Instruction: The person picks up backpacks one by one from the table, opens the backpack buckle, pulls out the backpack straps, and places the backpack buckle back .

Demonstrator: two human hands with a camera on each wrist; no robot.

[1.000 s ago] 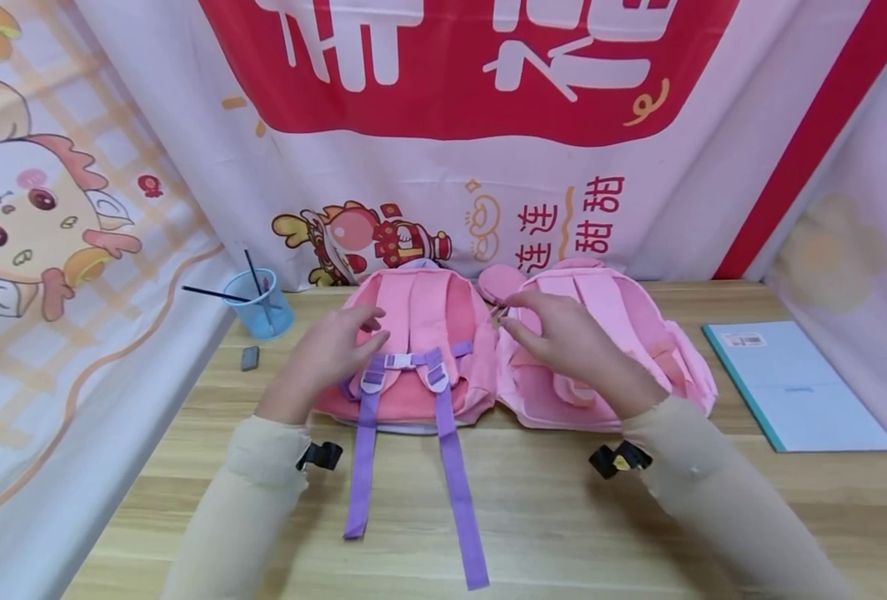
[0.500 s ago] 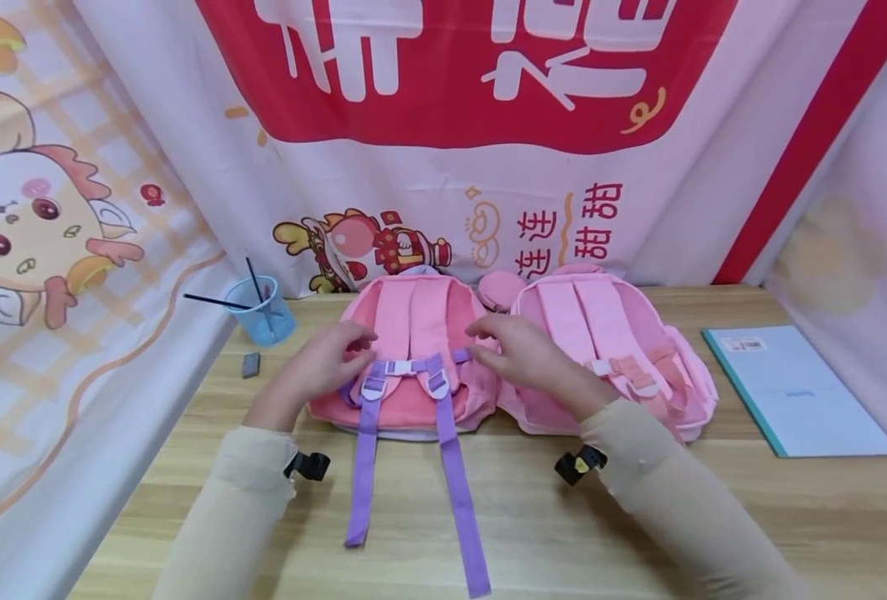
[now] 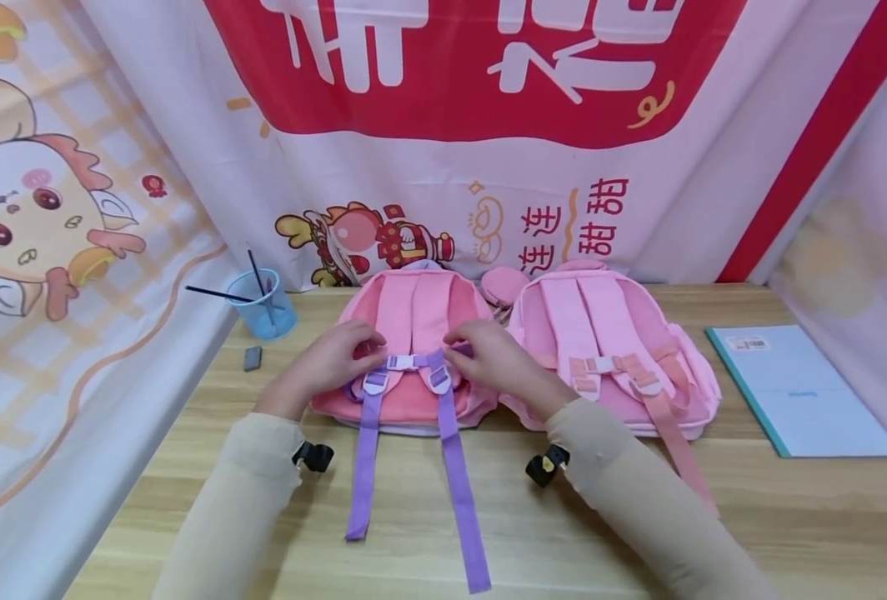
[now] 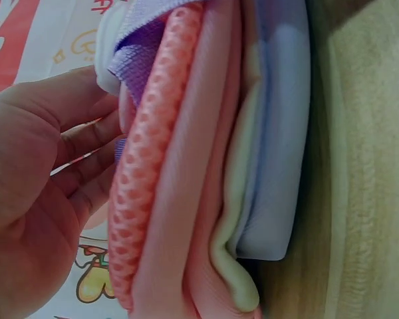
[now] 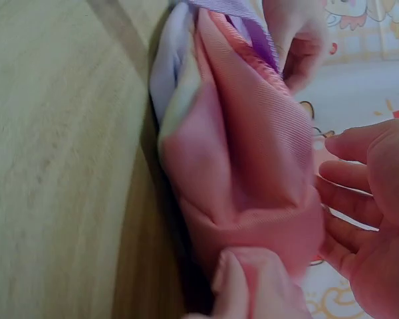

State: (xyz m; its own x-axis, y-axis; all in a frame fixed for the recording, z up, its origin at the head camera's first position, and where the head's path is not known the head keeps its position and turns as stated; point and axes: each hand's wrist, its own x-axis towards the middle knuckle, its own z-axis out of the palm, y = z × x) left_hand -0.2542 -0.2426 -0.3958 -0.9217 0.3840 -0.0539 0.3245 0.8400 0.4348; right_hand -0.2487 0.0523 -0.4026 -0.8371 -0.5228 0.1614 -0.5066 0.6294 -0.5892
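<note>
A coral pink backpack (image 3: pixel 394 304) lies strap side up on the wooden table in the head view. Two long purple webbing straps (image 3: pixel 454 475) trail from it toward the front. Across its shoulder straps runs a purple chest strap with a white buckle (image 3: pixel 403 362). My left hand (image 3: pixel 331 360) hovers at the strap's left end, fingers loosely bent. In the left wrist view its thumb is right at a white plastic piece (image 4: pixel 108 56), beside purple webbing (image 4: pixel 141 63). At the right end is my right hand (image 3: pixel 499 358); the right wrist view shows its fingers (image 5: pixel 351 176) loosely spread beside the bag.
A lighter pink backpack (image 3: pixel 562 308) lies against the first on the right, with a round pink pouch (image 3: pixel 502 285) between their tops. Further right is a light blue notebook (image 3: pixel 804 392). At left stand a blue pen cup (image 3: pixel 267 315) and a grey eraser (image 3: pixel 252 358).
My right hand has moved left from the lighter backpack and pouch to the coral backpack's chest strap. My left hand has stayed near the left side of that strap.
</note>
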